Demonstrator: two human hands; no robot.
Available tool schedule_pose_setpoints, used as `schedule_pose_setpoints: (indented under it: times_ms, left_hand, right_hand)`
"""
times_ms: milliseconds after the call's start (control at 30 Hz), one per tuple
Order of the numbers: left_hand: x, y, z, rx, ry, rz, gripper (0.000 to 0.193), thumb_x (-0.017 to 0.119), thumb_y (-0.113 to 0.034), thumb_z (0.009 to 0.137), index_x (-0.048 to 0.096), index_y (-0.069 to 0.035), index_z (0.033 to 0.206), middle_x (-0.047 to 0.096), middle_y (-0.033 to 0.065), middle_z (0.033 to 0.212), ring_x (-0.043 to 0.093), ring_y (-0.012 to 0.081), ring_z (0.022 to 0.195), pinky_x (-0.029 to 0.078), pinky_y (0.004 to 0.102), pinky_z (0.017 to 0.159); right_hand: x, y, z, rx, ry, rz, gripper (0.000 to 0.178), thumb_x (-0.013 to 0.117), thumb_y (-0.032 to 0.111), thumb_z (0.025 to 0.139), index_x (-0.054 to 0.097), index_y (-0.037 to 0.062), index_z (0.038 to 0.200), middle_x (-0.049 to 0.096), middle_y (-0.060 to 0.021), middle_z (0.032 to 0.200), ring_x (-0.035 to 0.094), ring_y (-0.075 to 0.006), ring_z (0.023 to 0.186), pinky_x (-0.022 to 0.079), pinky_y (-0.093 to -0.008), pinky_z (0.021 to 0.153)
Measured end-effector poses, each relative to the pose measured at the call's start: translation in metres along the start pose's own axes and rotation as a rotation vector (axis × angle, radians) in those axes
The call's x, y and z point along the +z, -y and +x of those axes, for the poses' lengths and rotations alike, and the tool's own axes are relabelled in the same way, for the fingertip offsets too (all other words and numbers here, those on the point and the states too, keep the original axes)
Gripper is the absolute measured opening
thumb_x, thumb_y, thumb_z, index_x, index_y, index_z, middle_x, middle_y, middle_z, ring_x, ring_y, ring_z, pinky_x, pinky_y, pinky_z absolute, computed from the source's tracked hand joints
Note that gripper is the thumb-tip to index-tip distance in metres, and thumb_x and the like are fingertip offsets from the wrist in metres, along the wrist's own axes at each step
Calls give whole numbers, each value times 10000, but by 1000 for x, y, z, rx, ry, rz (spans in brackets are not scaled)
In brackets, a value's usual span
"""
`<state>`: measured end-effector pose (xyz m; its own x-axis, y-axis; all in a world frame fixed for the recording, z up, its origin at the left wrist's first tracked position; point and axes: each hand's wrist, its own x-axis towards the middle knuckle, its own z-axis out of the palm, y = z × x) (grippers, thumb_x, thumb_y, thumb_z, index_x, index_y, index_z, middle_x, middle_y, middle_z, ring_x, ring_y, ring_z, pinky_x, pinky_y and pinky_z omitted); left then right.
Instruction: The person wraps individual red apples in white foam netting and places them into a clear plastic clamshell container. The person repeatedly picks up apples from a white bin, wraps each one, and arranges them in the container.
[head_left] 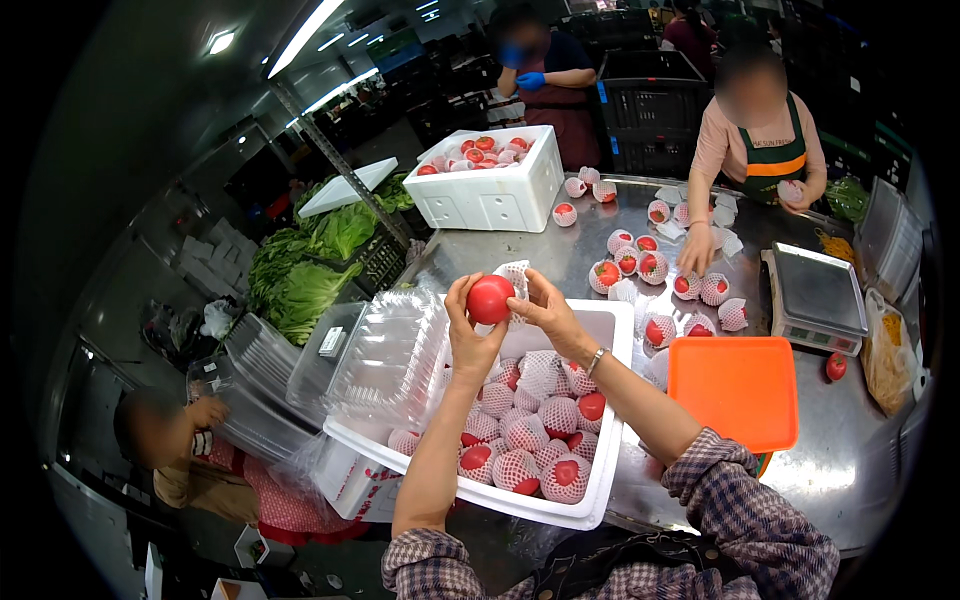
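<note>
A red tomato [490,300] is held up over the white foam box [616,345] by my left hand [472,345], whose thumb and fingers close around it. My right hand [556,318] grips a white foam net [517,272] beside the tomato, with its thumb against the fruit. Part of the net is hidden behind the tomato and fingers. Under my hands, the box holds several tomatoes in foam nets [526,432]. Clear plastic clamshell boxes [395,345] lean over the box's left side.
Netted tomatoes [652,267] lie across the steel table [500,257], where a co-worker's hand [697,248] reaches. An orange tray [732,390] and a scale [818,290] stand at right. Another foam box of tomatoes [497,190] is at the back, leafy greens [300,290] at left.
</note>
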<state>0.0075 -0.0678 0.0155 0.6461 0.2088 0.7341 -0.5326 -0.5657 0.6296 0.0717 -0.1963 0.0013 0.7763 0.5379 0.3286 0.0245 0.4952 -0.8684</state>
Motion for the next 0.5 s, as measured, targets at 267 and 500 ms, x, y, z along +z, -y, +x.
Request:
schedule_pose_setpoints:
  times_ms: [267, 500]
  left_hand:
    - [1, 3, -2, 39, 58, 134, 765, 734, 11, 669, 284, -76, 1282, 463, 121, 1251, 493, 239, 1130, 465, 332, 896]
    - [-2, 3, -3, -45, 70, 218, 695, 778, -77, 641, 398, -48, 1223, 508, 134, 1167, 517, 270, 1073, 466, 356, 852]
  right_hand:
    - [-1, 1, 0, 46, -24, -32, 722, 696, 331, 780, 356, -49, 1292, 481, -111, 1187, 479, -146, 1065, 429, -261, 838]
    - [0, 3, 0, 105, -50, 22, 655, 681, 349, 789, 405, -9, 1263, 509, -100, 1164, 527, -152, 1011, 459, -262, 798]
